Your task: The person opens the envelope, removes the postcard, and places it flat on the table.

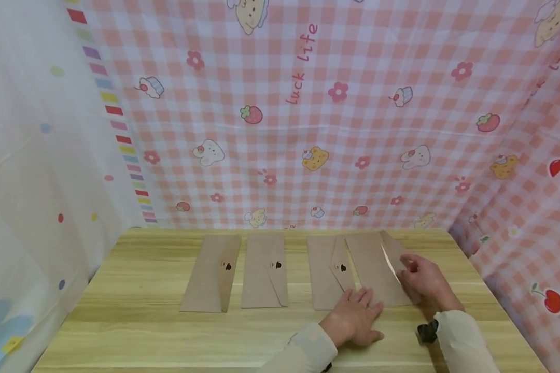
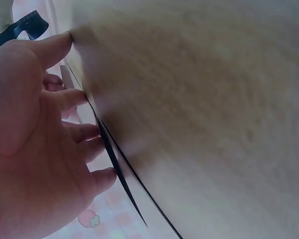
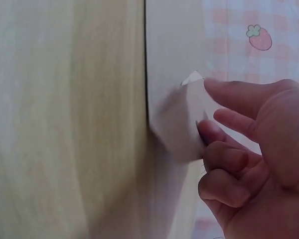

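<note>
A brown paper envelope (image 1: pixel 369 261) lies at the right of the row, its right-hand flap (image 3: pixel 182 127) lifted and a pale slit showing along the fold. My right hand (image 1: pixel 427 277) pinches that flap by its edge between thumb and fingers. With fingers spread, my left hand (image 1: pixel 357 318) rests at the envelope's near edge; its fingertips also reach the corner of the neighbouring envelope (image 1: pixel 324 269). That neighbour has its pointed flap folded down, with a small dark print on it. In the left wrist view, the left fingers (image 2: pixel 72 99) are straight and touch the paper's edge.
Two more brown envelopes, one at centre left (image 1: pixel 259 269) and one farther left (image 1: pixel 205 274), lie flat with flaps folded over. The wooden table (image 1: pixel 135 311) meets a pink checked cloth (image 1: pixel 280 181) at the back. Cloth also hangs at both sides.
</note>
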The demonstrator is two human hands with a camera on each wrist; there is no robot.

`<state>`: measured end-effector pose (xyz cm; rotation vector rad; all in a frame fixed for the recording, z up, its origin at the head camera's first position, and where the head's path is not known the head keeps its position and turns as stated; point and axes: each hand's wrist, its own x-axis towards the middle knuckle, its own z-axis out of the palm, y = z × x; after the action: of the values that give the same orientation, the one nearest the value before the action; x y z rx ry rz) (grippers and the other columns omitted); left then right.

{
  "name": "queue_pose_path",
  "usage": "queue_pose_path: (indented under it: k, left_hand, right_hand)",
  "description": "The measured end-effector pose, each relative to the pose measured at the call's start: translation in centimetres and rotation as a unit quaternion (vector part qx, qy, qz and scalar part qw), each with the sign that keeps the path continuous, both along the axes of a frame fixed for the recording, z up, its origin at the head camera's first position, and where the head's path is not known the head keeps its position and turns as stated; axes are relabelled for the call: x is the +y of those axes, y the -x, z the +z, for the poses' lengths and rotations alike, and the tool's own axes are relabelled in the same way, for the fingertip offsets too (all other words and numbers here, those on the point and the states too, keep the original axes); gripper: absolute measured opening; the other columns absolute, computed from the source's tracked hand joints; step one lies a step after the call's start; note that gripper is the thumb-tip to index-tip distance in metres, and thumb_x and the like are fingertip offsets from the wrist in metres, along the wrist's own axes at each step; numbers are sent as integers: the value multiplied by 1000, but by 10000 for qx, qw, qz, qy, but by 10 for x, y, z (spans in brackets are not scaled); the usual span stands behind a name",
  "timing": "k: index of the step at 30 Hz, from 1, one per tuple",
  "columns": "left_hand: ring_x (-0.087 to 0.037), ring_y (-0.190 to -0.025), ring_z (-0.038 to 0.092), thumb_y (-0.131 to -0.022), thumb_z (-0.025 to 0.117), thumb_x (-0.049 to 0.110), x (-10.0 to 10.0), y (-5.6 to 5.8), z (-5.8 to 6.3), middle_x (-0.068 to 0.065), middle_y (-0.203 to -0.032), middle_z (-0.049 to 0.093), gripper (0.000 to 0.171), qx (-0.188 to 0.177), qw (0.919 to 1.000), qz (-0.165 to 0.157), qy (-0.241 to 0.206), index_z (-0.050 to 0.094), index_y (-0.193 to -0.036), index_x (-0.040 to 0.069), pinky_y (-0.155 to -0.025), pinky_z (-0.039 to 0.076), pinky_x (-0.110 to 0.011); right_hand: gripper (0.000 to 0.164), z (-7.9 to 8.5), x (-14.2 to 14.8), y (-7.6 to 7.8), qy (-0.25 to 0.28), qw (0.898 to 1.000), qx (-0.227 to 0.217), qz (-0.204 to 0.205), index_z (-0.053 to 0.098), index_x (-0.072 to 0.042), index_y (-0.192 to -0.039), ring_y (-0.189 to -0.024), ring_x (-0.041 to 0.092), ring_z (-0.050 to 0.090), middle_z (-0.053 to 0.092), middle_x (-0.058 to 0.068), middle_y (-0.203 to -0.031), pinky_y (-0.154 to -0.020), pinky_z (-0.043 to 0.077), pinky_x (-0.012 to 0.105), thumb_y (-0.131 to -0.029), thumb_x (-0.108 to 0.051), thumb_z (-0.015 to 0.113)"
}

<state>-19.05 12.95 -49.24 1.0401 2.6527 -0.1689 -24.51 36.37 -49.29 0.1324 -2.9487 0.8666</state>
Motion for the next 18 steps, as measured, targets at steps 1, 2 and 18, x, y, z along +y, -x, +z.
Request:
queue_pose_path:
  k: [1,2,18]
  left_hand:
    - [-5,-151,13,-95,39,69,0,0,0,12,-164,16,66,30,10000,14,25,22,-155,44,-122,16,-33]
    - [-6,-151,13,-95,39,69,0,0,0,11,-164,16,67,60,10000,26,53,23,-155,44,-122,16,-33]
    - [-5,-150,14,-95,37,71,-2,-2,0,11,-164,17,68,153,9998,59,111,24,-155,43,-121,18,-33]
  right_hand:
    - [43,0,0,0,60,10000,-14,19,57,10,-126,-68,16,51,58,7,-79,-58,42,29,-89,-9,69]
    - [44,-1,0,0,106,9999,-48,34,57,10,-126,-67,15,49,56,5,-77,-57,41,28,-89,-10,70]
    - [52,-12,8,5,331,9982,-491,129,51,11,-134,-67,16,45,50,4,-75,-60,37,29,-94,-18,68]
